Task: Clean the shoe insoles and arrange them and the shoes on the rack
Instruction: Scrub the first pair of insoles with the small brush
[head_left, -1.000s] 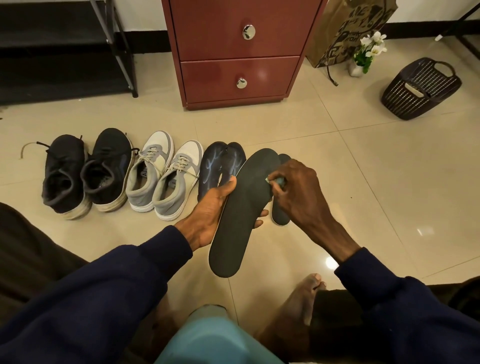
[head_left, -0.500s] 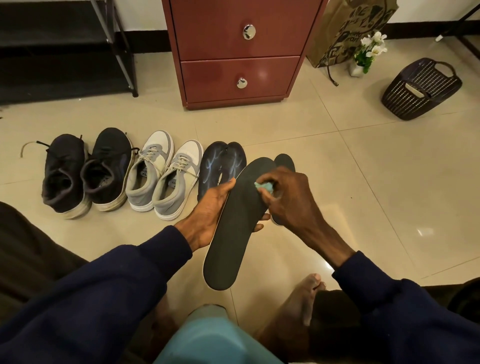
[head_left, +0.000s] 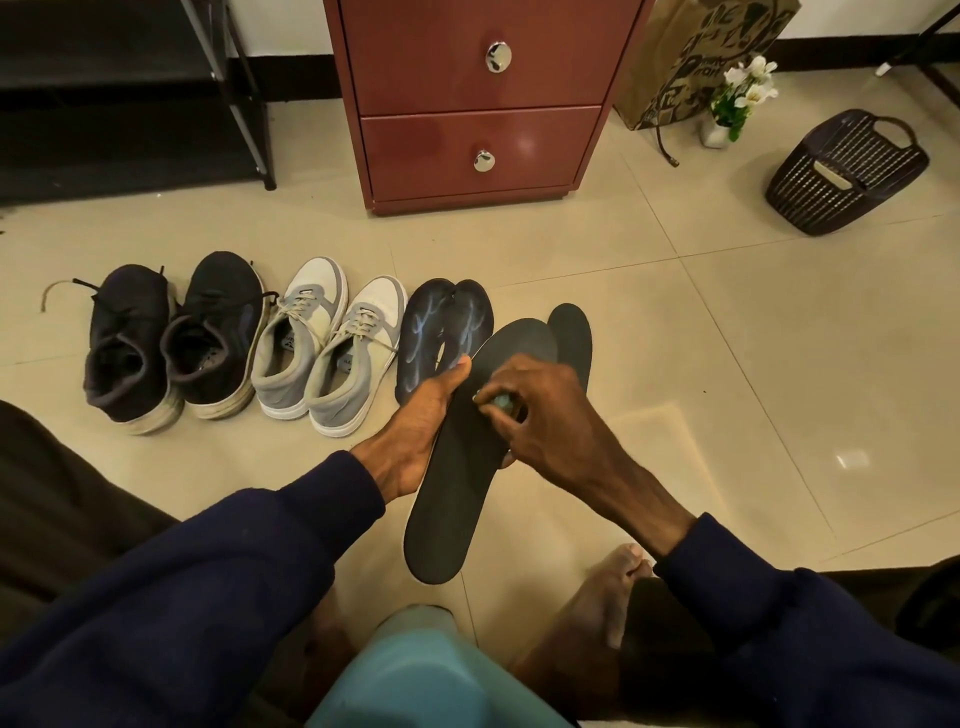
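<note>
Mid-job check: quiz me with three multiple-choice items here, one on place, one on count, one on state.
1. Where is the dark basket? A. on the rack B. on the floor, right of the drawer cabinet C. in the person's lap
2. How many shoes stand on the floor? A. two B. four C. six
3. The black insole under the right hand is: A. lying on the floor B. inside a shoe C. held in the left hand
Key: 1B, it sits on tiles right of the cabinet; 2B, a dark pair and a grey-white pair; 3C, the left hand grips it while the right pinches a small teal pad on it.
</note>
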